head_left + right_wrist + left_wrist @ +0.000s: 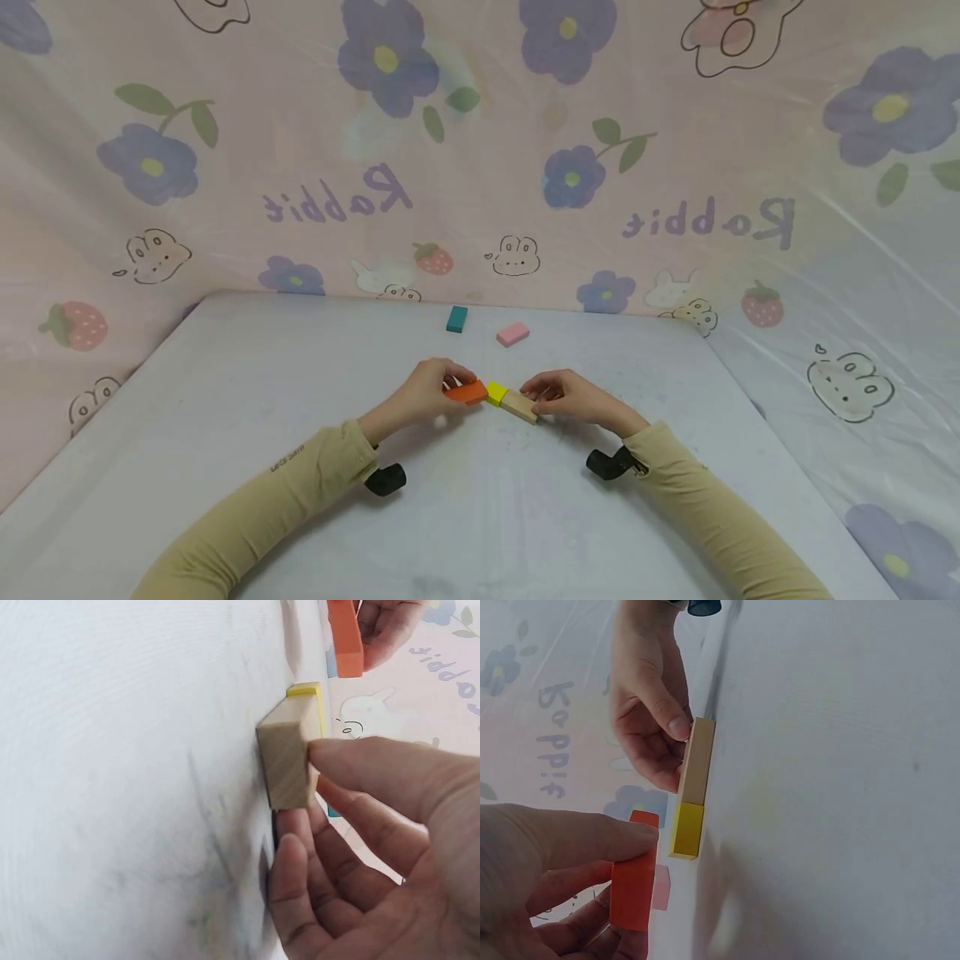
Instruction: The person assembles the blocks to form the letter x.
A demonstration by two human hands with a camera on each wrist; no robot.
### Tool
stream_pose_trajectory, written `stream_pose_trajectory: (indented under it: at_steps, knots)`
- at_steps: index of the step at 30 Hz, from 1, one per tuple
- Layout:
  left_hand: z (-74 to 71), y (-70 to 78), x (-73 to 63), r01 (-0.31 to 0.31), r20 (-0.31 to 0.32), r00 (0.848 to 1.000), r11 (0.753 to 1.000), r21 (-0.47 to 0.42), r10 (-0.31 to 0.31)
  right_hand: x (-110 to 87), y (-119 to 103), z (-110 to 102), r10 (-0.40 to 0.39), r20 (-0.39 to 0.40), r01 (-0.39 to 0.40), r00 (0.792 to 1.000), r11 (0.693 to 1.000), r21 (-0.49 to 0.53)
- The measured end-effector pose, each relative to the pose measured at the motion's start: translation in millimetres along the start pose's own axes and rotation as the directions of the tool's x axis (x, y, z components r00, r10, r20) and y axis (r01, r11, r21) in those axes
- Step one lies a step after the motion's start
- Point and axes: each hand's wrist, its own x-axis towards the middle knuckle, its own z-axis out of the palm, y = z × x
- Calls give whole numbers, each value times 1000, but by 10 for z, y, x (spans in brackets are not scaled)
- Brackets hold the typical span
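Note:
My left hand point(429, 390) pinches an orange block point(634, 892) between thumb and fingers, held above the white table. In the head view its right end comes close to a yellow block point(496, 393). End to end with the yellow one lies a plain wooden block point(517, 405), slanting down to the right on the tabletop. My right hand point(573, 395) grips this wooden block near its right end. The right wrist view shows the thumb point(352, 761) against one side of the wood, with the fingers curled behind and below it.
Farther back on the white table point(300, 367) lie a teal block point(457, 319) and a pink block point(513, 334). A patterned cloth point(480, 150) with flowers and rabbits hangs behind and along the sides. Black wrist cameras point(386, 480) sit under both sleeves.

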Motion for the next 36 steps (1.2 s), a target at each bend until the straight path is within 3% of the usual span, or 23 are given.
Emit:
stream_pose_trajectory:
  at_steps: [9,22,36]
  knots:
    - [71,-27,-39,43,30,999,999,-16,-43,5,-16,12,20,2,-20,1000,1000,7]
    - [168,-67,-49,50,65,996,998,31,-52,-5,0,6,6,5,-7,1000,1000,27]
    - [200,-22,-72,44,61,997,998,41,-47,-1,6,1,16,6,-16,1000,1000,24]
